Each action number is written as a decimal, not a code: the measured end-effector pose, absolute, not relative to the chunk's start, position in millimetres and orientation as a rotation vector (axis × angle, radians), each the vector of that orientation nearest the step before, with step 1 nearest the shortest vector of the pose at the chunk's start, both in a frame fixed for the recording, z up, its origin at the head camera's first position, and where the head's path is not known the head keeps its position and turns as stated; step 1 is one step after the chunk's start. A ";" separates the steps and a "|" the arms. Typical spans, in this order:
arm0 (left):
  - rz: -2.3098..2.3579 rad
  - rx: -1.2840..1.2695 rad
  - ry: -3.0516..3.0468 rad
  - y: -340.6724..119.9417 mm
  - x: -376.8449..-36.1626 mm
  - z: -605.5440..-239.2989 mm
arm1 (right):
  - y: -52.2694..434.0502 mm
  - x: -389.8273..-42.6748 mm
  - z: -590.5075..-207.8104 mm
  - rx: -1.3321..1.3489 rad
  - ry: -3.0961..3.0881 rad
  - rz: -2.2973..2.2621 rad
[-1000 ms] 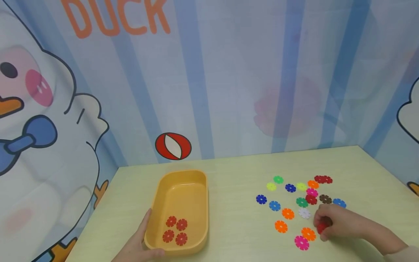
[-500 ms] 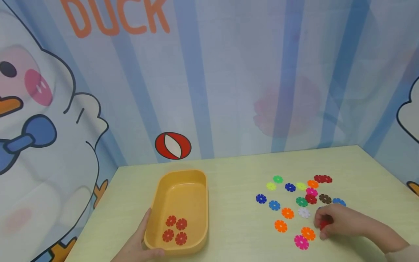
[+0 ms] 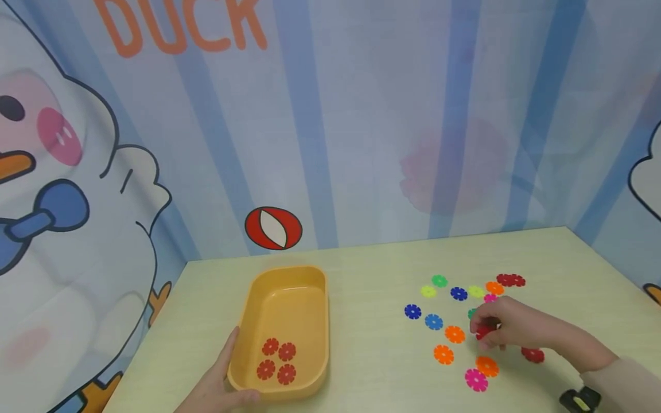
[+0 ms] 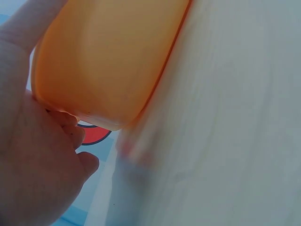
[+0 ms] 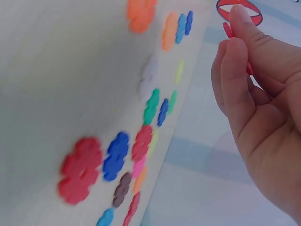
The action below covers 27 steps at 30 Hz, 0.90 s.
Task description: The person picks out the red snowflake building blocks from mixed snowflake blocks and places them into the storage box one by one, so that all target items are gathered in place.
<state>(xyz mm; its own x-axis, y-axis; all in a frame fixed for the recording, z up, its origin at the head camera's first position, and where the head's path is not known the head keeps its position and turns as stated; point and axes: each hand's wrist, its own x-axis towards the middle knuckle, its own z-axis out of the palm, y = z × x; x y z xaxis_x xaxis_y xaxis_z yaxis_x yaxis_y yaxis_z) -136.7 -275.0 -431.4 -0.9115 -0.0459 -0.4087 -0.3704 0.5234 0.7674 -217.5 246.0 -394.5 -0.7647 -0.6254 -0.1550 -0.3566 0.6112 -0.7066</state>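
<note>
A yellow plastic tray (image 3: pixel 283 304) stands at the left of the table, with several red snowflake discs (image 3: pixel 265 370) lying flat at its near end. My left hand (image 3: pixel 214 385) grips its near left corner, thumb along the front side and fingers on the left wall. My right hand (image 3: pixel 524 327) pinches a red snowflake disc (image 3: pixel 484 332) between thumb and fingertips, held above the table; its edge (image 5: pixel 227 30) shows in the right wrist view. Beneath the right forearm, another red snowflake disc (image 3: pixel 532 355) lies on the table. The hand covers part of the scattered discs in the head view.
Loose snowflake discs in orange (image 3: pixel 443 354), blue (image 3: pixel 434 322), pink (image 3: pixel 476 380), green (image 3: pixel 439 280) and other colours spread over the table's right half. A patterned cloth (image 3: pixel 377 143) hangs behind the table's back edge. A dark object (image 3: pixel 580 399) is at the right sleeve.
My right hand has risen from the table and moved left with a red snowflake disc, uncovering another red one where it was. The left hand and tray stay put.
</note>
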 end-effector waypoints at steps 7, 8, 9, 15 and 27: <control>1.385 -0.326 2.418 -276.0 -135.0 -430.3 | 217.1 -224.5 -382.3 -0.897 2.423 -0.970; 1.375 -0.325 2.424 -276.3 -135.3 -430.4 | 212.8 -225.7 -380.8 -0.924 2.419 -0.974; 1.357 -0.324 2.434 -276.5 -135.5 -430.5 | 208.4 -226.9 -379.3 -0.953 2.415 -0.980; 1.372 -0.313 2.440 -277.5 -136.1 -431.5 | 181.3 -234.4 -371.3 -1.129 2.374 -1.034; 1.396 -0.355 2.393 -277.3 -136.7 -433.3 | 121.9 -247.1 -371.5 -1.133 2.372 -1.181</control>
<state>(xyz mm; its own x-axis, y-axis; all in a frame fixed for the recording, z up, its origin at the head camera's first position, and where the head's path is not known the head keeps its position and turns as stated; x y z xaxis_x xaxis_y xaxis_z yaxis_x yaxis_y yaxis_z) -136.7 -277.3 -433.3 -0.9086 -0.0409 -0.4157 -0.3820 0.4842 0.7872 -247.1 121.9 -371.5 -0.6625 -0.7416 0.1054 -0.5309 0.3656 -0.7645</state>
